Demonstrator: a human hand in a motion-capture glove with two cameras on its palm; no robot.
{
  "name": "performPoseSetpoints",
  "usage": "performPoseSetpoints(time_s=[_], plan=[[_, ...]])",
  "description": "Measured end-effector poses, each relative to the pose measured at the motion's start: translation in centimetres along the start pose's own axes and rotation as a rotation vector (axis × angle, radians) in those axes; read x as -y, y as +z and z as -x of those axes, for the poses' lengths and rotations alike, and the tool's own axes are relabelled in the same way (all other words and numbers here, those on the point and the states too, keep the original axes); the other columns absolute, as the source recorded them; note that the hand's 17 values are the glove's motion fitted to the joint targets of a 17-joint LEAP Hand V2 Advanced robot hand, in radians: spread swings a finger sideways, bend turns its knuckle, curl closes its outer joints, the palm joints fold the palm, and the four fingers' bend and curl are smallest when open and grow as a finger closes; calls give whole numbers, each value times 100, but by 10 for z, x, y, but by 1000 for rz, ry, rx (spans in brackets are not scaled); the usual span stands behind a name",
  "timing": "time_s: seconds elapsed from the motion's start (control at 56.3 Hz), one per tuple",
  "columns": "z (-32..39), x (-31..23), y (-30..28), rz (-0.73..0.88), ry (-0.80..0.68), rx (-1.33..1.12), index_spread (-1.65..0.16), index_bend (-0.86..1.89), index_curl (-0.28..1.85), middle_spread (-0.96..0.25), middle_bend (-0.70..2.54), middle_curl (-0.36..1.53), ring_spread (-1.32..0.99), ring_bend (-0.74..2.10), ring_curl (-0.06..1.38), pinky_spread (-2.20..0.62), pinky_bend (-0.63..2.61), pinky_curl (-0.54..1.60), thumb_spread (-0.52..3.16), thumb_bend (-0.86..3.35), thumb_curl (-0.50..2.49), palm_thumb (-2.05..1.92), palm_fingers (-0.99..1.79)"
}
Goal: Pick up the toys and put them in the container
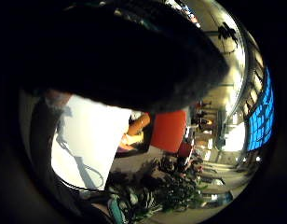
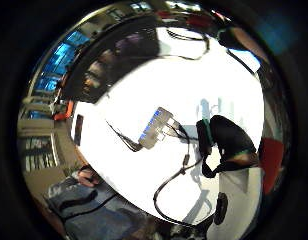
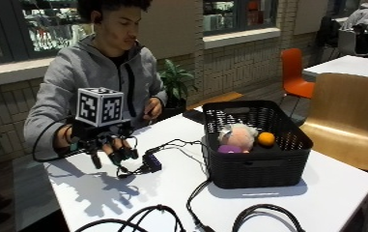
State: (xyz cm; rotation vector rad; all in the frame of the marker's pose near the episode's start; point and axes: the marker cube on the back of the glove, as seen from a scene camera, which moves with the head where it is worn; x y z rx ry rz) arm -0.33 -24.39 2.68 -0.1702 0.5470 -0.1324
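A black mesh basket [image 3: 255, 162] stands on the white table [image 3: 158, 193], right of centre. Inside it lie a doll with pale hair [image 3: 237, 135], an orange ball [image 3: 266, 139] and a purple toy [image 3: 230, 149]. My gloved right hand [image 3: 109, 145] hovers above the table's left part, well apart from the basket. Its fingers hang down, spread and relaxed, and hold nothing. In the little finger side palm view a black glove finger [image 1: 134, 56] covers much of the picture, and beyond the table [image 1: 92, 140] an orange toy [image 1: 138, 125] shows in the basket.
A small dark hub [image 3: 151, 163] with black cables [image 3: 190, 198] lies between hand and basket; it also shows as the hub [image 2: 156, 127]. The person's bare hand [image 3: 152, 107] rests at the far edge. A wooden chair [image 3: 350, 116] and an orange chair [image 3: 296, 72] stand to the right.
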Motion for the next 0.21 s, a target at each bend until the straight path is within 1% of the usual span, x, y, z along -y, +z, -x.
performPoseSetpoints(time_s=[0.107, 0.213], plan=[[-11, -23, 25, 35, 62, -3, -32, 33, 60, 5, 13, 35, -6, 32, 46, 1, 113, 33, 158, 2, 41, 37, -5], [-16, -35, 33, 40, 76, 43, -32, 34, 59, 5, 13, 32, -6, 30, 45, 2, 110, 32, 159, 3, 39, 37, -6]])
